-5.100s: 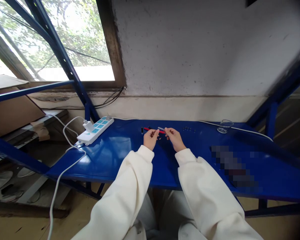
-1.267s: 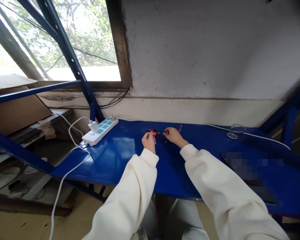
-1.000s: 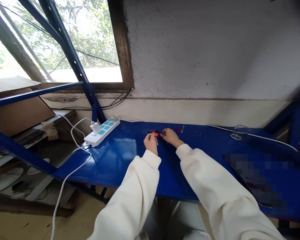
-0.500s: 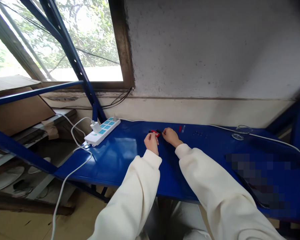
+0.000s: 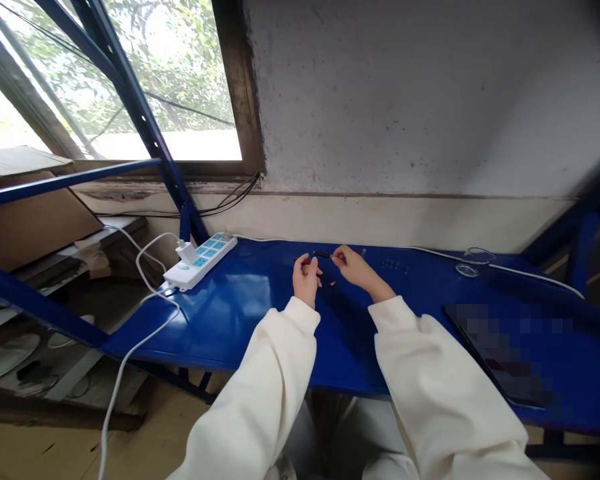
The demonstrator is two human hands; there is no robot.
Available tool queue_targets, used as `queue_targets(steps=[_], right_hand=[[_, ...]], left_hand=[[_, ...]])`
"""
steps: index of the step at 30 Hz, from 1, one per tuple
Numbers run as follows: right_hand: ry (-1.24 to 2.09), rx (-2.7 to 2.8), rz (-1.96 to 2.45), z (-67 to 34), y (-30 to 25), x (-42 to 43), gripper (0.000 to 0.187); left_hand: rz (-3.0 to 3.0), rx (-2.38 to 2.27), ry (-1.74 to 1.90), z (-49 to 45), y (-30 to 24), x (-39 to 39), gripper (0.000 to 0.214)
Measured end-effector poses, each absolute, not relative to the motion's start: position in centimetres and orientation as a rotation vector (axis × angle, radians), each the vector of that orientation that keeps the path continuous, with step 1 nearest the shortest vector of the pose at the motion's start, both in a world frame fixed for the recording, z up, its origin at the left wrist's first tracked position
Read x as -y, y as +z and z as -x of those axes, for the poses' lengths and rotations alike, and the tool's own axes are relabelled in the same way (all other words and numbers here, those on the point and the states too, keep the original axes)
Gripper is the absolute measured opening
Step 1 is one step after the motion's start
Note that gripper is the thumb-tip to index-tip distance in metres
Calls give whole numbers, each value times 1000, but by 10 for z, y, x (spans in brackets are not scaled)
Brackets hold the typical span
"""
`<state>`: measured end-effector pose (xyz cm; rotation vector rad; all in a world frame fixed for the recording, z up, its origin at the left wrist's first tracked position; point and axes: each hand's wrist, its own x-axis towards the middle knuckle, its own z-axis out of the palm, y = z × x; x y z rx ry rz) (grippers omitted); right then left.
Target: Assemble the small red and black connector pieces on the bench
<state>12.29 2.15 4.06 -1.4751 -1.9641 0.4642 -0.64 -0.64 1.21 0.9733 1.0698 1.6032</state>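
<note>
Above the blue table (image 5: 260, 333), my left hand (image 5: 306, 283) is closed on a small red piece (image 5: 306, 262). Its kind is too small to make out, and my fingers cover part of it. My right hand (image 5: 354, 268) pinches one end of a short, thin black rod (image 5: 323, 254), which points left toward my left hand. Below the rod lies a tiny pinkish piece (image 5: 333, 283) on the tabletop. Just behind my right hand a small clear tube (image 5: 363, 253) shows in part.
Several tiny pieces (image 5: 391, 264) lie to the right of my right hand. A white power strip (image 5: 200, 261) with a plugged-in adapter stands at the left. Farther right are a coiled clear ring (image 5: 467, 270), a white cable (image 5: 540, 276) and a dark flat, partly blurred object (image 5: 490, 360).
My right hand has drawn the black rod into plain view between the hands. The pinkish piece now shows on the table. The red strip beside the clear tube is no longer visible.
</note>
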Motion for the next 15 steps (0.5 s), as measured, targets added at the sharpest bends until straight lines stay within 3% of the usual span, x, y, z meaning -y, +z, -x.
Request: queue_targets(steps=[9, 15], right_hand=[[392, 1911, 1347, -128, 22, 16, 17], [501, 1744, 1376, -126, 18, 19, 35]], left_hand=[[-1224, -921, 1492, 5, 11, 9, 29], [-1285, -851, 1423, 4, 9, 9, 28]])
